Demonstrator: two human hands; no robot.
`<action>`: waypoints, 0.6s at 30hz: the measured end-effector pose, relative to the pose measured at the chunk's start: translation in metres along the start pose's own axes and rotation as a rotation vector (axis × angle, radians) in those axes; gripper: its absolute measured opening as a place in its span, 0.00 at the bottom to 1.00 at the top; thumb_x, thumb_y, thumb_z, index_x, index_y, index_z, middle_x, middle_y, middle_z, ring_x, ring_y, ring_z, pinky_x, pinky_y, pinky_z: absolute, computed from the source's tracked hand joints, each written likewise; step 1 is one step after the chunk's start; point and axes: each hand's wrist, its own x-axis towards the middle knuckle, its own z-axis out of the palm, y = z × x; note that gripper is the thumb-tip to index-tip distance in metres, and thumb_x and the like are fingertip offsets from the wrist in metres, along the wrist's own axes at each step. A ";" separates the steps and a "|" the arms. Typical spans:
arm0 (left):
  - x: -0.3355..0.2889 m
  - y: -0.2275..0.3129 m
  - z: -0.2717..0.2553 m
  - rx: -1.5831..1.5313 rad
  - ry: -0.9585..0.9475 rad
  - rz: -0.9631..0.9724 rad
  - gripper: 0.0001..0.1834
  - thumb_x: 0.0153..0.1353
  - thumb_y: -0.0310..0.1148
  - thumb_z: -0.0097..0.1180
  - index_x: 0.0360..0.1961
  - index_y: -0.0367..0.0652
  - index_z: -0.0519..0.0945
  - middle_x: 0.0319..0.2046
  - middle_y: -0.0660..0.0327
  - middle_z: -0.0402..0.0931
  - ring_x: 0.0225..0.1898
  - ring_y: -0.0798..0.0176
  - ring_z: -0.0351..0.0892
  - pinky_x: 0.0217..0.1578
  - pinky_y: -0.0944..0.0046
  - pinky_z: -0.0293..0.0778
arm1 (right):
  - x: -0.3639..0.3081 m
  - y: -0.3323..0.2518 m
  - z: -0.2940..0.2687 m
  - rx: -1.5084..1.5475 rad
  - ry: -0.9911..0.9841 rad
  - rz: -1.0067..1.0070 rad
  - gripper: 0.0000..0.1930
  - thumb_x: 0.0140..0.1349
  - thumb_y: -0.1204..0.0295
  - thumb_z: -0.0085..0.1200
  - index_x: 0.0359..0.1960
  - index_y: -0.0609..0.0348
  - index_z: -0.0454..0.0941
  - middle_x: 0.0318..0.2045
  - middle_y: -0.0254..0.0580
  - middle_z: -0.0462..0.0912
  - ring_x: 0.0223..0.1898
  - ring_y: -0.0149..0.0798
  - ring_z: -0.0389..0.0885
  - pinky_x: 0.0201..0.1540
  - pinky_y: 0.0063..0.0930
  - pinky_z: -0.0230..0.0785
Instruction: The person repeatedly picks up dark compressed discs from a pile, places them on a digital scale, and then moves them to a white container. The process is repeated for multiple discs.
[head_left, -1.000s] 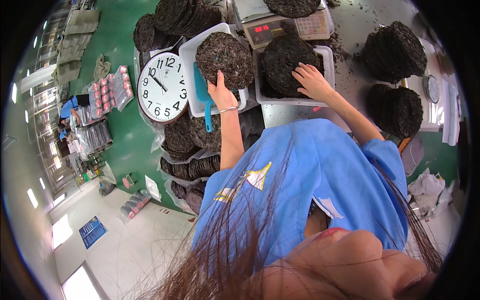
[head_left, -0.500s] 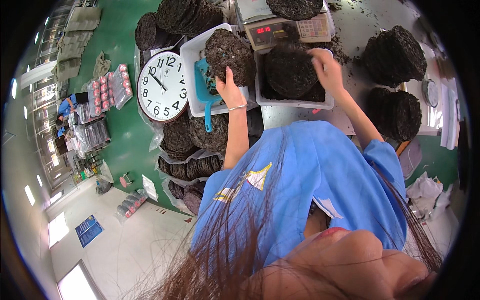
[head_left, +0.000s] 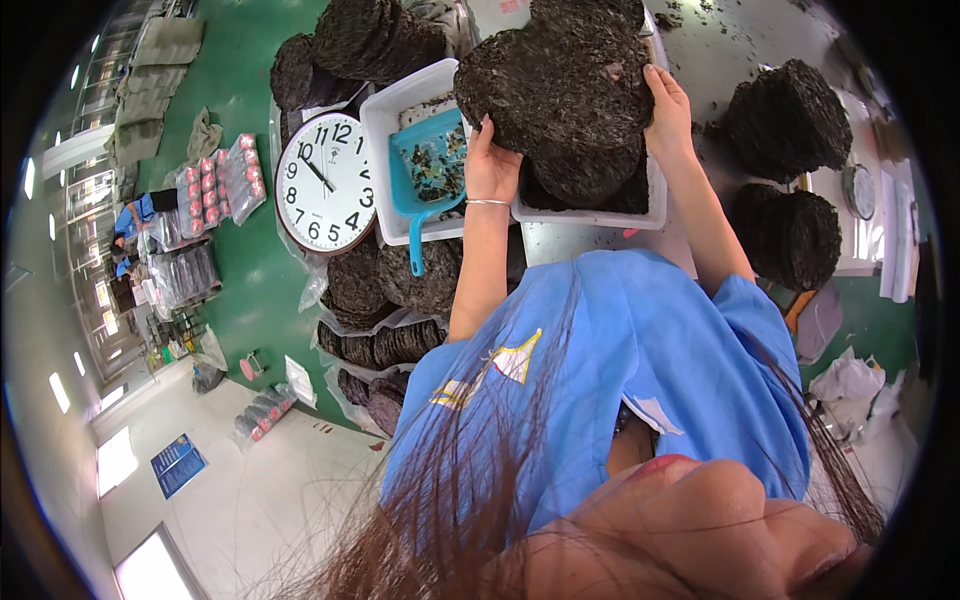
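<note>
Left hand [head_left: 490,165] and right hand [head_left: 668,110]: fingers wrapped round big dark tea cake [head_left: 560,85] | held up over white tray [head_left: 590,212] | not put down yet | more cakes stacked [head_left: 790,120] nearby, untouched

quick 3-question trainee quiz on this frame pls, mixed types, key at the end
1. True or false: both hands grip the same dark round pressed cake.
2. What lies in the white tray to the left of the left hand?
A. a wall clock
B. a blue scoop
C. a glove
3. Fill in: the wall clock leans beside the white tray, on its ____ side in the picture.

Key:
1. True: the left hand and the right hand hold it at opposite edges, above the second tray.
2. B, the blue scoop.
3. left
</note>
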 end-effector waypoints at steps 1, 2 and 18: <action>0.003 -0.001 -0.007 -0.047 -0.001 -0.009 0.22 0.75 0.38 0.49 0.66 0.45 0.70 0.66 0.58 0.71 0.66 0.52 0.70 0.67 0.47 0.66 | 0.002 0.000 0.003 -0.011 -0.016 -0.003 0.12 0.75 0.69 0.52 0.51 0.64 0.79 0.42 0.33 0.83 0.43 0.25 0.79 0.49 0.21 0.72; 0.002 0.000 -0.002 -0.093 -0.004 -0.025 0.22 0.75 0.37 0.49 0.66 0.44 0.70 0.66 0.57 0.71 0.66 0.52 0.70 0.67 0.47 0.66 | 0.010 0.012 -0.003 -0.079 -0.037 -0.077 0.12 0.74 0.69 0.52 0.50 0.66 0.79 0.41 0.33 0.83 0.41 0.25 0.78 0.46 0.20 0.71; 0.086 0.025 0.022 -0.077 0.161 0.124 0.16 0.69 0.24 0.54 0.57 0.36 0.75 0.56 0.55 0.79 0.59 0.53 0.77 0.61 0.49 0.74 | 0.108 0.000 -0.043 -1.924 -0.180 -1.081 0.32 0.58 0.79 0.54 0.67 0.45 0.72 0.60 0.41 0.73 0.63 0.49 0.70 0.67 0.43 0.62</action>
